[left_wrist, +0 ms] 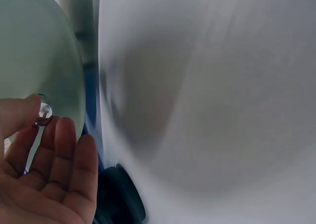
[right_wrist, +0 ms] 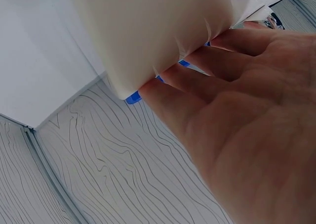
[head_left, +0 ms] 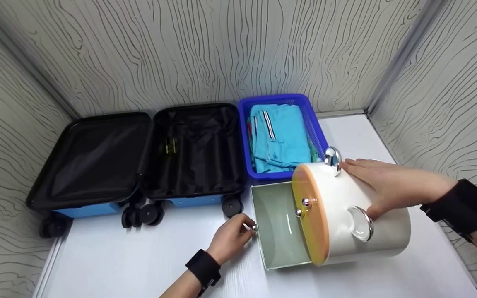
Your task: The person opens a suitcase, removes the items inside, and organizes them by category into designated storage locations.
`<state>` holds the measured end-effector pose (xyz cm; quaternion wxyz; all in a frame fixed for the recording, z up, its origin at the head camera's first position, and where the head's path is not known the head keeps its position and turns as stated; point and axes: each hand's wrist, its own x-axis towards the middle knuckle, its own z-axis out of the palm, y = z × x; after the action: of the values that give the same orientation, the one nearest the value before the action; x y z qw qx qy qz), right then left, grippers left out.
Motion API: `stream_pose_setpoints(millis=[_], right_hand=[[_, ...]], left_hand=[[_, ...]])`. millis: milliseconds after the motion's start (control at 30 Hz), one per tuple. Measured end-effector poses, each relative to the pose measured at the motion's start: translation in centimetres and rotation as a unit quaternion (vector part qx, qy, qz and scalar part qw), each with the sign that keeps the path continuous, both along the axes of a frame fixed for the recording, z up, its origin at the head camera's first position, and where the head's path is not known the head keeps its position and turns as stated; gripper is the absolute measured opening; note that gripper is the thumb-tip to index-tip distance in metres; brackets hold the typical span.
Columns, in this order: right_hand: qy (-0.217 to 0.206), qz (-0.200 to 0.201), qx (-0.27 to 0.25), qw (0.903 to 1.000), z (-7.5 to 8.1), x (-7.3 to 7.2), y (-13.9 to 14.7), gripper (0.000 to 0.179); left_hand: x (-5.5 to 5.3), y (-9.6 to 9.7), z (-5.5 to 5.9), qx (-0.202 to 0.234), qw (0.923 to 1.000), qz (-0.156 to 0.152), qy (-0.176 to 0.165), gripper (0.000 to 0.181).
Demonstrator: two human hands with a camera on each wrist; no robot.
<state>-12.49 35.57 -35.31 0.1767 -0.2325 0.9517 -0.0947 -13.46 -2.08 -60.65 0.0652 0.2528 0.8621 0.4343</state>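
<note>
A rounded white storage box (head_left: 342,190) lies on the right side of the table, with an orange and yellow front panel (head_left: 316,236) that carries two small silver knobs (head_left: 306,202). From it a pale green drawer (head_left: 278,248) stands pulled out to the left, with nothing in it. My left hand (head_left: 231,239) pinches the drawer's silver knob (left_wrist: 45,109) between thumb and forefinger; its other fingers extend in the left wrist view. Fingers extended, my right hand (head_left: 381,184) rests on the box's top, between two chrome-rimmed fittings (head_left: 364,225).
An open black-lined suitcase (head_left: 197,157) with dark wheels (head_left: 232,206) fills the left and middle of the white table (head_left: 147,256). Behind the drawer is a blue basket (head_left: 259,176) holding folded turquoise clothes (head_left: 286,132). Wood-patterned walls (head_left: 205,49) enclose the table.
</note>
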Motion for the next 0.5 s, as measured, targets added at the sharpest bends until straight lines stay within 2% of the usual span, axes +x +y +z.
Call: stream_pose_setpoints(millis=[167,267,400,500], right_hand=[[-0.001,0.002,0.000,1.0000,-0.2,-0.1,0.1,0.118],[0.000,0.004,0.000,1.0000,-0.2,-0.1,0.1,0.119],[0.000,0.005,-0.004,1.0000,-0.3,-0.1,0.2,0.121],[-0.004,0.003,-0.007,1.0000,-0.2,-0.1,0.2,0.122]], left_hand=[[-0.1,-0.3,0.4,-0.013,0.9999,0.000,-0.005,0.017],[-0.1,-0.9,1.4,-0.035,0.9993,-0.006,0.012,0.019],[-0.2,-2.0,3.9,-0.057,0.9966,-0.017,0.056,0.016],[-0.9,-3.1,6.3,-0.063,0.9926,-0.017,0.102,0.015]])
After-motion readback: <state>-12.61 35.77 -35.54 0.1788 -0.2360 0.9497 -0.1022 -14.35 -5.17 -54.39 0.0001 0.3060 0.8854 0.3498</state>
